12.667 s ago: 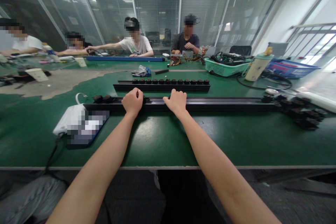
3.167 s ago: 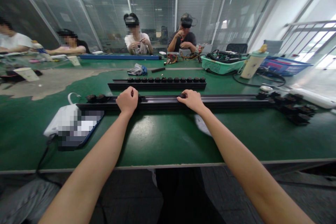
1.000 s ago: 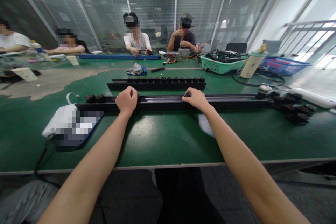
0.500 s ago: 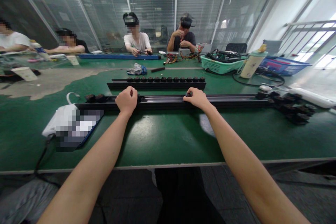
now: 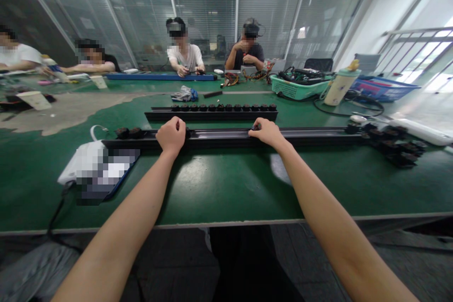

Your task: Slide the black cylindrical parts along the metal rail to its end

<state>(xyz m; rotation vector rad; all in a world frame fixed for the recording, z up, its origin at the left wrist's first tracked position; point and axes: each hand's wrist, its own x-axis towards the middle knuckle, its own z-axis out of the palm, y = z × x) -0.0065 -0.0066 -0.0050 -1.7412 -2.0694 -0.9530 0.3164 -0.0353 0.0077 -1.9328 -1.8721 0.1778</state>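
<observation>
A long black rail (image 5: pixel 311 135) lies across the green table (image 5: pixel 219 188) in front of me. My left hand (image 5: pixel 171 135) is closed in a fist over the rail, gripping it beside a small black part. My right hand (image 5: pixel 267 132) rests on the rail further right, fingers pinched round a small black part (image 5: pixel 255 127) seated in the rail. Two more black parts (image 5: pixel 128 132) sit at the rail's left end. A second, shorter rail (image 5: pixel 212 114) with a row of several black parts lies just behind.
Loose black parts (image 5: pixel 392 144) lie in a heap at the right. A white bag and a dark flat item (image 5: pixel 95 170) sit at the left with a cable. A green basket (image 5: pixel 300 87), a bottle (image 5: pixel 340 86) and other seated people (image 5: pixel 184 54) are behind.
My right hand has slid to the right along the rail with the small black part, a little further in the last second. My left hand has stayed on the rail.
</observation>
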